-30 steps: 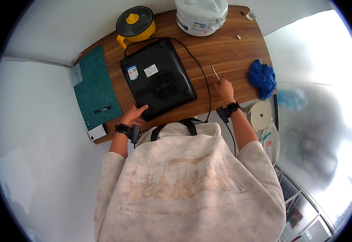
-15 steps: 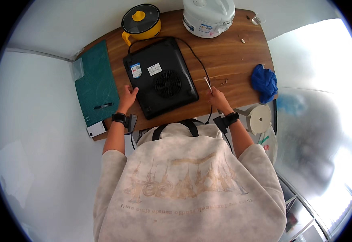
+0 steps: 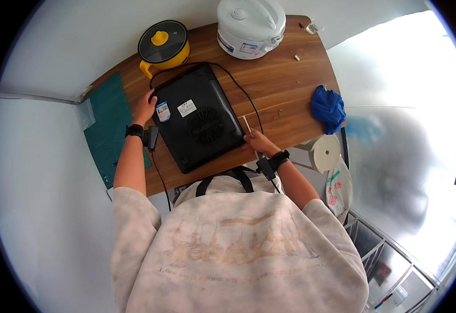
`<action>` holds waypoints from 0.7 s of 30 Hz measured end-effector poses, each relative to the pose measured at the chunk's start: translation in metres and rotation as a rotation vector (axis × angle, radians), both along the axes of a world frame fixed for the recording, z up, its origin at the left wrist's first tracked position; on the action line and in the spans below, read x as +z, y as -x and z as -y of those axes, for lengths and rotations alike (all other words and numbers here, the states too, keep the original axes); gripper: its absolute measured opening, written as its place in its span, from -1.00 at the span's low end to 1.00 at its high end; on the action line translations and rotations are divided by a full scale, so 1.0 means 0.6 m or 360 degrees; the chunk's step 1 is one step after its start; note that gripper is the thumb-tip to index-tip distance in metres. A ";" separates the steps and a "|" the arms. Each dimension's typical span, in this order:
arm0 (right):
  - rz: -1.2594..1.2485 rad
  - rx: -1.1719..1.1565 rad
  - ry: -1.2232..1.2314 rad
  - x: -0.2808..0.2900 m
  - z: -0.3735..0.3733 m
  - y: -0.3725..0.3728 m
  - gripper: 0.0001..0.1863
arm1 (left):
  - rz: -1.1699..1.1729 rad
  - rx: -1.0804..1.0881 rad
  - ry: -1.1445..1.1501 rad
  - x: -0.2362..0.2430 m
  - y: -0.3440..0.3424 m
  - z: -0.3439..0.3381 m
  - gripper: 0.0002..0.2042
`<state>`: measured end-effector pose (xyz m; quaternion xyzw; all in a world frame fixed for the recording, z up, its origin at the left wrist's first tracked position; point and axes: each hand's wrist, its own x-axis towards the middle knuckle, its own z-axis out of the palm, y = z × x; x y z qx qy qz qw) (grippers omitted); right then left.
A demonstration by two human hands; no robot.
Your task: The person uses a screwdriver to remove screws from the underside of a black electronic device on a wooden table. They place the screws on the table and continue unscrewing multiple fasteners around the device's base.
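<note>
Head view: a black appliance [image 3: 181,133] is lying underside up on the wooden surface [image 3: 277,83], its round fan vent [image 3: 207,125] facing the ceiling.
Left hand [image 3: 145,108]: it is sliding away from the person; a second ago it was at the appliance's near edge, and now it is curving around the far left corner. Whether it is gripping or only touching there, one cannot tell.
Right hand [image 3: 259,143]: it is coming inward from the wood on the right and is now sitting at the near right corner, its fingers closing around a thin pale tool [image 3: 246,125]. Contact with the appliance is staying unclear.
Cable [image 3: 245,94]: it is curving around the far and right sides of the appliance.
Small bits [image 3: 278,113]: they are lying on the wood just beyond the right hand, too tiny to identify.
Meaning: with both hands now flanking opposite corners, the person is apparently bringing the appliance under two-handed control, while the tool is probably being kept rather than used.
Backdrop: a yellow pot [image 3: 176,60] and a white cooker [image 3: 251,31] are standing beyond it.
</note>
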<state>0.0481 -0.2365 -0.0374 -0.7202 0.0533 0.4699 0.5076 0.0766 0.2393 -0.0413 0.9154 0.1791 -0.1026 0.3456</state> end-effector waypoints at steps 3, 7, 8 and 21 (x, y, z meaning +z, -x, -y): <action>-0.0036 -0.0053 -0.0010 0.011 0.008 0.000 -0.81 | -0.0042 0.0017 -0.0031 0.028 -0.004 0.033 -0.57; 0.0006 -0.0015 0.0002 0.026 -0.003 -0.019 -0.82 | -0.0024 0.0100 -0.0172 0.032 0.027 0.036 -0.56; 0.0077 0.0004 0.0051 0.029 -0.005 -0.025 -0.82 | -0.0060 0.0129 -0.0178 0.032 0.039 0.036 -0.56; -0.0040 -0.0030 0.0020 -0.003 0.006 -0.092 -0.82 | -0.0370 0.0641 0.0438 0.131 0.086 0.055 -0.47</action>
